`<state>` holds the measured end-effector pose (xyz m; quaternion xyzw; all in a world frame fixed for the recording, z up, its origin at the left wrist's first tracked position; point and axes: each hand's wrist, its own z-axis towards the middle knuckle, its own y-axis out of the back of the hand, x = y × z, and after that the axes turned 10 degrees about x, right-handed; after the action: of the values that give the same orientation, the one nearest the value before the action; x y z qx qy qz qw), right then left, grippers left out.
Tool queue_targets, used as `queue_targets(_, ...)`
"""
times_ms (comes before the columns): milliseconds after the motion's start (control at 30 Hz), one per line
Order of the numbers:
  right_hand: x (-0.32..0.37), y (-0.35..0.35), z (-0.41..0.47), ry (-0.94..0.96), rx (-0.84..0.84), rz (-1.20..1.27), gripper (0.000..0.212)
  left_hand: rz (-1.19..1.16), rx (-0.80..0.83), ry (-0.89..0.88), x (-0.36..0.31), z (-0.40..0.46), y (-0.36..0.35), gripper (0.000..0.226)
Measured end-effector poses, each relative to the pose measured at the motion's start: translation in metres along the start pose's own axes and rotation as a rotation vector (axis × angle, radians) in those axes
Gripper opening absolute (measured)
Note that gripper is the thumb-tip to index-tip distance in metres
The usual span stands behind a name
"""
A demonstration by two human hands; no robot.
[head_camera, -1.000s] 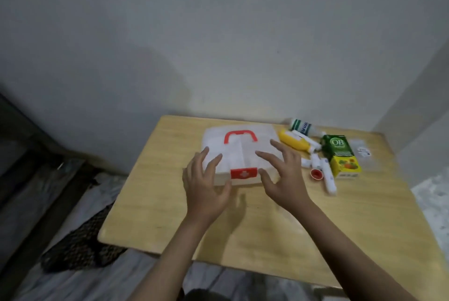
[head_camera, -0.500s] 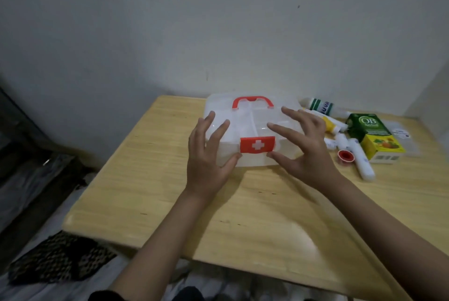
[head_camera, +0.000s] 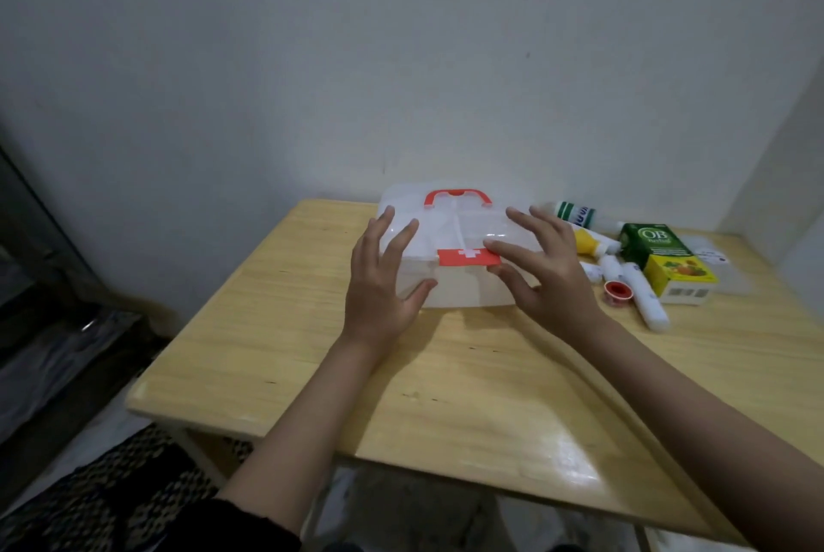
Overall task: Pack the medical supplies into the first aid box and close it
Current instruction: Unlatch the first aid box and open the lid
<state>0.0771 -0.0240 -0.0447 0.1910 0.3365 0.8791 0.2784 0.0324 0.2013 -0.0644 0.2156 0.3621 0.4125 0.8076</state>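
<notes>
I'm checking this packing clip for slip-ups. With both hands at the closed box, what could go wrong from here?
1. The lid of the first aid box swings back toward the wall; it might stop short of fully open.
2. The supplies crowd the box's right side, so shifting it could knock the small red-capped item off the table.

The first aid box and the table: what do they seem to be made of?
First aid box: looks like cloudy see-through plastic, smooth; inner dividers show faintly through its lid. Its handle and latch look like solid red plastic.
Table: probably light wood or laminate, glossy; grain lines and glare show.
</notes>
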Motion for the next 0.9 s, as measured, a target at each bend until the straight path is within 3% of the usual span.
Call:
queue_targets(300, 0.007, 0.002, 0.024, -0.117, -0.116, 0.162, 0.023, -0.095, 0.067, 0.067, -0.007, 0.005, -0.004, 0.086)
queue_targets(533, -0.004, 0.010, 0.065, -0.190, -0.255, 0.275, 0.012, -0.204, 0.157, 0.165, -0.004, 0.033, -0.012, 0.108)
queue_targets(667, -0.010, 0.009, 0.079, -0.150, -0.128, 0.285, 0.014, -0.244, 0.190, 0.171, 0.000, 0.044, -0.021, 0.106)
queue_targets(900, -0.041, 0.007, 0.037, 0.036, 0.016, 0.019, 0.022, -0.260, 0.194, 0.182, 0.008, 0.052, -0.030, 0.108)
